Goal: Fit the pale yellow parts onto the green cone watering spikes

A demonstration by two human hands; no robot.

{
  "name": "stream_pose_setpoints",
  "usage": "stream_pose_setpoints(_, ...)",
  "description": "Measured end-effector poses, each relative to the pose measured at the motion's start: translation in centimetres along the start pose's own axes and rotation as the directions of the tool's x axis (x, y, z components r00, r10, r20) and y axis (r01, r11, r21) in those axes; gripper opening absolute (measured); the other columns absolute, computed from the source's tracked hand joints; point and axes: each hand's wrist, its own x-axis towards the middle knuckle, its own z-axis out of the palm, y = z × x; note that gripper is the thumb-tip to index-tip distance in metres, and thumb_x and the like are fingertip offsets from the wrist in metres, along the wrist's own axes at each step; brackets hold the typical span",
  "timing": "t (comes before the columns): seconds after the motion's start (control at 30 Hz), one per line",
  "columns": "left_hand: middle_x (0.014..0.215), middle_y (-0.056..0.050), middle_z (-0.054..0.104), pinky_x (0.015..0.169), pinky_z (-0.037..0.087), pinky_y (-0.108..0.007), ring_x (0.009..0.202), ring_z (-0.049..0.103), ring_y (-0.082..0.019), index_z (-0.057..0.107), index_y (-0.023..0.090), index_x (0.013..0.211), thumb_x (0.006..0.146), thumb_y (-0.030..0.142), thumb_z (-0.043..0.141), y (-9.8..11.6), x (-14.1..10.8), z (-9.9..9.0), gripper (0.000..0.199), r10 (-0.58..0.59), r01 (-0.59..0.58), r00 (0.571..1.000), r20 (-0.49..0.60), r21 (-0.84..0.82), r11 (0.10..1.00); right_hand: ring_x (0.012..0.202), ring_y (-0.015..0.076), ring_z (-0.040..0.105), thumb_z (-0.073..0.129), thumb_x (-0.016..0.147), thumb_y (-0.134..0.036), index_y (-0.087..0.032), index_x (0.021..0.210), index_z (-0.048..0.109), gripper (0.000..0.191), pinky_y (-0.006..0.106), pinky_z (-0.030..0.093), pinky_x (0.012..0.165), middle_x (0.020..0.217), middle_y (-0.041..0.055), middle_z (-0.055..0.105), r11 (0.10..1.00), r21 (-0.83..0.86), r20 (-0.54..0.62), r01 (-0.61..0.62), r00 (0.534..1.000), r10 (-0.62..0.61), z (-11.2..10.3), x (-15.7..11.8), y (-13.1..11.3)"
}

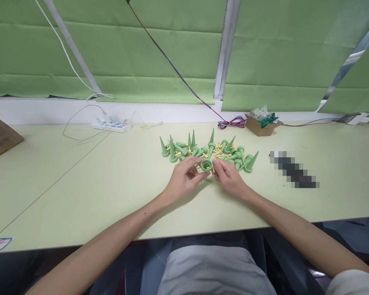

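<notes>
Near the middle of the table, my left hand (183, 179) is closed on a green plastic watering spike (206, 165), thumb and fingers around its round cup end. The hollow opening faces me, with something yellow inside it. My right hand (230, 178) is beside the cup, thumb and forefinger pinched on a small yellow plastic piece (213, 169), mostly hidden by the fingers. Just beyond both hands lie several more green spikes (172, 150), some upright on their caps and some on their sides. Small yellow pieces (217, 150) are scattered among them.
A small cardboard box (260, 128) with clear and green plastic stuff stands at the back, beside a coiled red-blue cable (232, 122). A white power strip (112, 125) lies at back left. A blurred dark object (295, 170) is at right, a brown object (1, 137) at far left.
</notes>
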Motion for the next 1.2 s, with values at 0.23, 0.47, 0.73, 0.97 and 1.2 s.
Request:
stream_pose_setpoints(0.23,0.063,0.003,0.054,0.045,0.042,-0.022,0.046,0.051,-0.009,0.056,0.017,0.084,0.09,0.048,0.059,0.1,0.6,-0.4,0.032,-0.237,0.256,0.966,0.106,-0.234,0.938,0.053,0.0125,0.038,0.036,0.103,-0.043,-0.023,0.07,0.037,0.039,0.028,0.032,0.054,0.059,-0.0034,0.042,1.0,0.01,-0.069,0.004,0.998,-0.004,0.0,0.0,0.1)
stream_pose_setpoints(0.47,0.074,-0.006,0.062,0.04,0.043,-0.022,0.051,0.057,-0.011,0.06,0.013,0.077,0.088,0.063,0.055,0.3,0.8,-0.2,0.051,-0.402,0.562,0.826,0.395,-0.534,0.631,0.055,0.0123,0.036,0.038,0.103,-0.038,-0.022,0.072,0.042,0.034,0.028,0.031,0.056,0.061,-0.0038,0.04,0.993,-0.084,-0.003,0.078,0.997,-0.078,-0.1,0.0,-0.1)
stream_pose_setpoints(0.73,0.058,0.0,0.051,0.045,0.043,-0.025,0.051,0.055,-0.012,0.057,0.015,0.074,0.084,0.053,0.066,0.4,0.5,-0.5,0.041,-0.317,0.477,0.87,0.377,-0.484,0.734,0.055,0.0125,0.036,0.037,0.102,-0.038,-0.022,0.071,0.036,0.036,0.027,0.03,0.056,0.06,-0.004,0.038,0.991,-0.105,0.045,0.079,0.996,-0.074,-0.2,0.1,0.2)
stream_pose_setpoints(0.97,0.074,-0.001,0.054,0.053,0.045,-0.024,0.058,0.052,-0.011,0.06,0.017,0.086,0.085,0.043,0.066,0.5,0.1,-0.5,0.027,-0.076,0.078,0.982,0.171,-0.004,0.997,0.05,0.0124,0.035,0.034,0.102,-0.038,-0.022,0.065,0.033,0.041,0.028,0.029,0.056,0.054,-0.0042,0.037,0.978,-0.195,0.057,0.075,0.996,-0.065,-0.3,0.2,-0.3)
stream_pose_setpoints(1.2,0.097,-0.007,0.056,0.054,0.047,-0.022,0.072,0.054,-0.013,0.063,0.018,0.094,0.09,0.034,0.061,0.0,-0.2,-0.1,0.017,0.11,-0.124,0.989,0.099,0.144,0.982,0.051,0.0123,0.038,0.031,0.103,-0.041,-0.022,0.064,0.035,0.044,0.028,0.031,0.056,0.054,-0.0037,0.04,0.987,-0.158,0.061,0.019,0.998,-0.01,-0.2,0.2,-0.2)
